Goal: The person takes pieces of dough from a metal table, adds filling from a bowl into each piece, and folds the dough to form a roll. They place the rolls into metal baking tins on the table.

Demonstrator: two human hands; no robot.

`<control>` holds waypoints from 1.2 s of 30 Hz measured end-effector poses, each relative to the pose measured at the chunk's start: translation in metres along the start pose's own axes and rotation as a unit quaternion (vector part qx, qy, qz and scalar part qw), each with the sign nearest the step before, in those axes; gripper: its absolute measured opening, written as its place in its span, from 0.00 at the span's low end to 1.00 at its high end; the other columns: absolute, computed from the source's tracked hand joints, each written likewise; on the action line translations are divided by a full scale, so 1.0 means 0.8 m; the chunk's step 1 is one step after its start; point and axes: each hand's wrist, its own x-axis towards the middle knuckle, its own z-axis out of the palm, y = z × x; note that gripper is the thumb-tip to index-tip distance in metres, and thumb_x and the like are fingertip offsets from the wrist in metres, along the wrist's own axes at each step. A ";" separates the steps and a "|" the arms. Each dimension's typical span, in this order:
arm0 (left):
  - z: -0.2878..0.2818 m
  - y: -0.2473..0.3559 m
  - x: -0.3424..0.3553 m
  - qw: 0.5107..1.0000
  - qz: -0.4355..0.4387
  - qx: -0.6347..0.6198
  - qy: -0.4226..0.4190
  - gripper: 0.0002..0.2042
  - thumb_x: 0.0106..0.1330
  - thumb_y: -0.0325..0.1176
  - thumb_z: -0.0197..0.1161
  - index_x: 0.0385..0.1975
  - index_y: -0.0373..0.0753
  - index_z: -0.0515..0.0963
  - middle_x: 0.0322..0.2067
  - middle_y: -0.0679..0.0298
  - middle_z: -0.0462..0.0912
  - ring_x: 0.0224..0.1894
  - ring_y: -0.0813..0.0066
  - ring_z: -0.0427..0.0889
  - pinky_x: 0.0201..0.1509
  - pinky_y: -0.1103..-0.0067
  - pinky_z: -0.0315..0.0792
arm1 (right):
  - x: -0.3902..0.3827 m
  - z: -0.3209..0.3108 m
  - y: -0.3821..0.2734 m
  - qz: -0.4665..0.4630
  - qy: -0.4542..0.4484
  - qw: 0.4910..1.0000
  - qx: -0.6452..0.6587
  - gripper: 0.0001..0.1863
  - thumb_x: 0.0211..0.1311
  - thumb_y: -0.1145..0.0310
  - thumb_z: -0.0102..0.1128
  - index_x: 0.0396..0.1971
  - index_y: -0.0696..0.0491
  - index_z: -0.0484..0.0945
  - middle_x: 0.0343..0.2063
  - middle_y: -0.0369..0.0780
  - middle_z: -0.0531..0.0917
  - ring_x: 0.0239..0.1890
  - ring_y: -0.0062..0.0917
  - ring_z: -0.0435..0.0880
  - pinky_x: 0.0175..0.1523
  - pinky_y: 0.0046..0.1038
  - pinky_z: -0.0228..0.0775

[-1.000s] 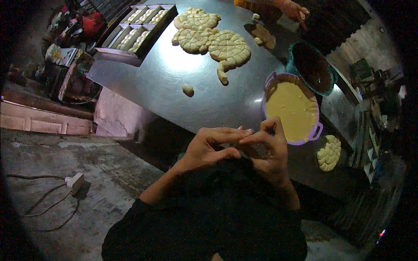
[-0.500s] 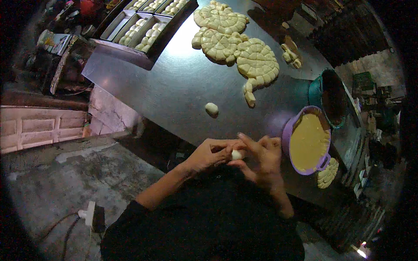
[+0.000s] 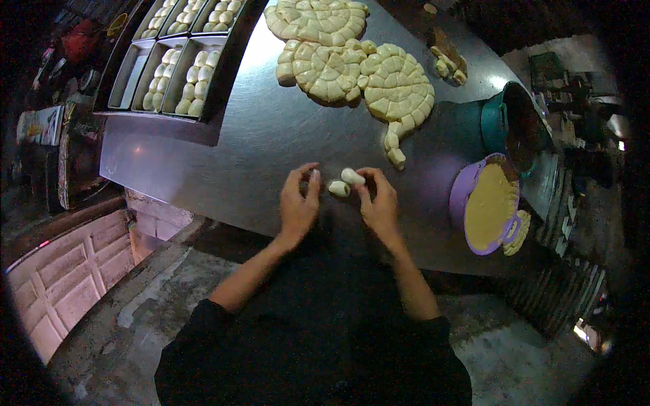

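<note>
A smooth, pale dough ball is pinched at the fingertips of my right hand, just above the metal table. Right beside it, a second dough ball rests on the tabletop between my two hands. My left hand is to the left of that ball, its fingers slightly curved and apart, holding nothing. Beyond my hands lie flat rounds of dough cut into many small pieces, and a short tail of pieces trails from the nearest round toward me.
Metal pans with rows of dough balls stand on a dark tray at the far left. To the right are a purple basin of yellow mixture and a teal bucket. More dough pieces lie at the far right of the table.
Both hands have moved forward over the table and separated. The dough ball they held together is now in my right hand alone, beside the ball on the table.
</note>
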 end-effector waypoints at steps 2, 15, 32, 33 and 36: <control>-0.016 0.002 0.030 0.993 -0.097 0.030 -0.060 0.11 0.69 0.35 0.56 0.42 0.35 0.80 0.36 0.58 0.82 0.34 0.69 0.79 0.39 0.74 0.72 | 0.012 0.015 0.002 -0.023 0.002 1.000 0.002 0.13 0.60 0.76 0.57 0.45 0.57 0.76 0.39 0.46 0.78 0.42 0.41 0.80 0.48 0.34 0.72; 0.023 -0.018 0.075 0.869 0.269 0.163 -0.382 0.15 0.66 0.32 0.52 0.50 0.38 0.77 0.46 0.53 0.79 0.50 0.54 0.76 0.57 0.65 0.68 | 0.028 -0.039 0.074 -0.043 0.239 0.962 -0.120 0.20 0.59 0.76 0.59 0.53 0.56 0.72 0.48 0.48 0.76 0.48 0.43 0.76 0.53 0.40 0.69; 0.185 0.098 -0.114 0.928 0.207 0.032 -0.308 0.16 0.67 0.31 0.58 0.54 0.39 0.76 0.49 0.52 0.77 0.48 0.61 0.80 0.56 0.66 0.71 | -0.198 -0.197 0.103 0.022 0.108 0.892 0.438 0.14 0.60 0.69 0.66 0.44 0.58 0.79 0.39 0.36 0.82 0.41 0.22 0.80 0.48 0.24 0.73; 0.188 0.121 -0.151 0.931 0.189 0.001 -0.311 0.12 0.67 0.29 0.57 0.49 0.38 0.78 0.45 0.55 0.78 0.44 0.66 0.81 0.49 0.71 0.73 | -0.214 -0.217 0.105 0.048 0.106 0.900 0.420 0.17 0.58 0.71 0.68 0.45 0.56 0.77 0.42 0.37 0.80 0.44 0.22 0.79 0.51 0.25 0.72; 0.198 0.182 -0.239 0.938 0.227 -0.030 -0.261 0.10 0.68 0.26 0.57 0.45 0.35 0.81 0.39 0.58 0.77 0.39 0.73 0.80 0.43 0.78 0.74 | -0.231 -0.254 0.070 -0.016 0.206 0.890 0.406 0.21 0.59 0.70 0.68 0.51 0.59 0.75 0.41 0.38 0.80 0.42 0.21 0.79 0.49 0.24 0.74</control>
